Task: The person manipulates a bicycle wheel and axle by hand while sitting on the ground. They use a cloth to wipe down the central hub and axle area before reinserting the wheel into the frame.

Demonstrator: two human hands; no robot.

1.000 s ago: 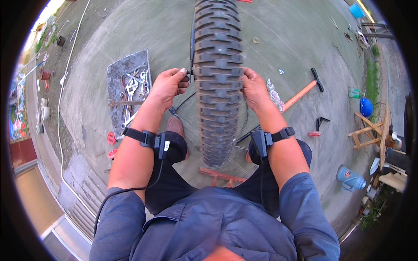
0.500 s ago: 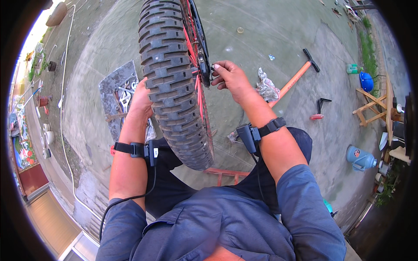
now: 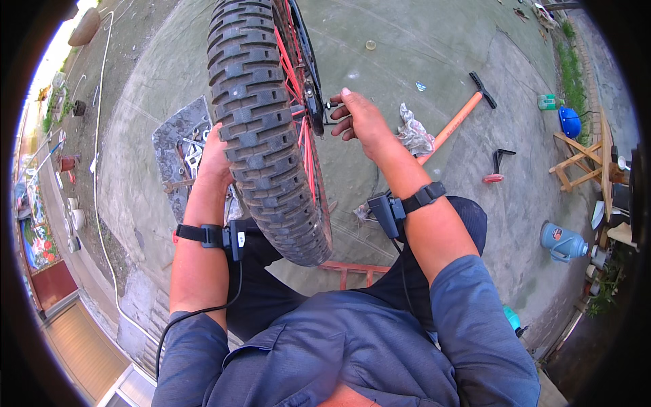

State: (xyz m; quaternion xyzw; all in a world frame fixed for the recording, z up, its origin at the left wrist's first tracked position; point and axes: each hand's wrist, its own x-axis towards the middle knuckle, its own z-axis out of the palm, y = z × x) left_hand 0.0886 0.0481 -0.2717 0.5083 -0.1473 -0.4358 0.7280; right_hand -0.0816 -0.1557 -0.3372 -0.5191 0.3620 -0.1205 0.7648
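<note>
A bicycle wheel with a chunky black tyre (image 3: 254, 129) and red spokes (image 3: 308, 152) stands upright between my arms. My left hand (image 3: 214, 159) is against the tyre's left side, its fingers mostly hidden behind the tread. To the right of the wheel, my right hand (image 3: 358, 121) has curled fingers, with thumb and forefinger at a small dark part (image 3: 332, 105) on the axle end. That part is too small to name. Black frame bars (image 3: 312, 81) run alongside the wheel near the hub.
Wrenches (image 3: 192, 156) lie on a grey metal sheet (image 3: 166, 136) at left. Right of my hand are a crumpled plastic bag (image 3: 415, 132), an orange-handled tool (image 3: 458, 123) and a black-and-red piece (image 3: 498, 166). Farther right stand a blue jug (image 3: 564, 241) and a wooden stool (image 3: 576, 166).
The wheel's upper part has shifted slightly left. My right hand's fingers have loosened a little, and more of the axle end shows between them and the hub. My left hand has hardly moved.
</note>
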